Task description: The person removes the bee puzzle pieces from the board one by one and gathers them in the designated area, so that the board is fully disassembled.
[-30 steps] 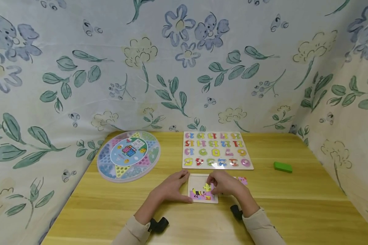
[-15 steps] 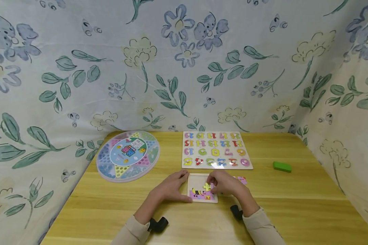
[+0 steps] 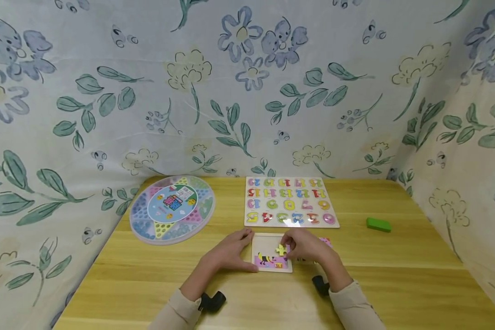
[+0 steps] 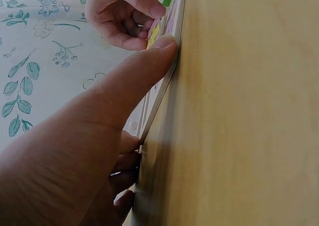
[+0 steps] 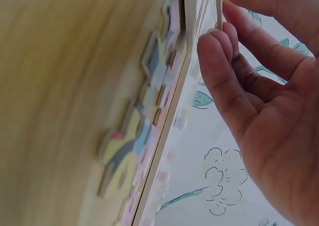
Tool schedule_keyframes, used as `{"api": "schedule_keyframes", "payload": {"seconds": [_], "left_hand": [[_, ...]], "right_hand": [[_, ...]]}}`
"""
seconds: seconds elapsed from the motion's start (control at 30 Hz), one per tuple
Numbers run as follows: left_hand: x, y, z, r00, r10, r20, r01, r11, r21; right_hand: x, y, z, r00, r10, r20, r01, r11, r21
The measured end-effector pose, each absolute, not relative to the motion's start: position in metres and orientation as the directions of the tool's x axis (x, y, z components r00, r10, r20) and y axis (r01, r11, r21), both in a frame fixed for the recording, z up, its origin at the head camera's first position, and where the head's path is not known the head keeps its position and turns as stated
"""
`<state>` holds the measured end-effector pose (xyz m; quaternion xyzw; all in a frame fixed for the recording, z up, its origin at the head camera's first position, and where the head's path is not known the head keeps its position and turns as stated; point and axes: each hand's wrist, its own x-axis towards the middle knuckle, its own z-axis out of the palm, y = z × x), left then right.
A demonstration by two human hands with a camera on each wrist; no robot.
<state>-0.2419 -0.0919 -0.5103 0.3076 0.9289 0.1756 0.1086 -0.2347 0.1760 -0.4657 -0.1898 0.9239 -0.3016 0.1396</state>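
A small wooden jigsaw puzzle tray (image 3: 266, 238) lies on the table, with pink pieces (image 3: 259, 263) showing a bee fitted along its near side. My left hand (image 3: 230, 252) holds the tray at its left side, thumb at the near corner and fingers at the far one. Over the tray's right part, my right hand (image 3: 304, 245) pinches a yellow and pink jigsaw piece (image 3: 281, 250) between thumb and fingers. From the left wrist, the piece looks tilted beside the tray. Loose jigsaw pieces (image 5: 144, 121) lie right of the tray, mostly hidden under the right hand in the head view.
Behind the tray lies a number puzzle board (image 3: 290, 202) with colourful numerals. At the back left is a round Chinese checkers set (image 3: 171, 211) in clear packaging. A green block (image 3: 378, 224) sits to the right on the wooden table (image 3: 404, 275). Floral cloth (image 3: 247, 91) hangs behind.
My right hand has shifted slightly right, and the yellow piece has turned a little in its fingers. More of the loose pieces shows beneath that hand. The left hand stays on the tray.
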Motion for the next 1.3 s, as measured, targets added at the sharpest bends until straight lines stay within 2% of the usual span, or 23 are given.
{"api": "schedule_keyframes", "payload": {"seconds": [0.27, 0.67, 1.03, 1.3], "left_hand": [[-0.242, -0.092, -0.511, -0.779, 0.621, -0.084, 0.546, 0.738, 0.397], [-0.243, -0.093, -0.512, -0.779, 0.622, -0.07, 0.552, 0.735, 0.394], [-0.241, -0.094, -0.511, -0.785, 0.615, -0.077, 0.542, 0.741, 0.396], [-0.24, -0.093, -0.508, -0.78, 0.62, -0.081, 0.545, 0.738, 0.397]], "right_hand": [[-0.232, 0.186, -0.462, -0.899, -0.407, -0.162, -0.228, 0.752, -0.618], [-0.232, 0.209, -0.465, -0.89, -0.449, -0.079, -0.32, 0.739, -0.592], [-0.229, 0.218, -0.465, -0.907, -0.395, -0.143, -0.233, 0.756, -0.612], [-0.228, 0.233, -0.467, -0.906, -0.407, -0.114, -0.263, 0.755, -0.601]]}}
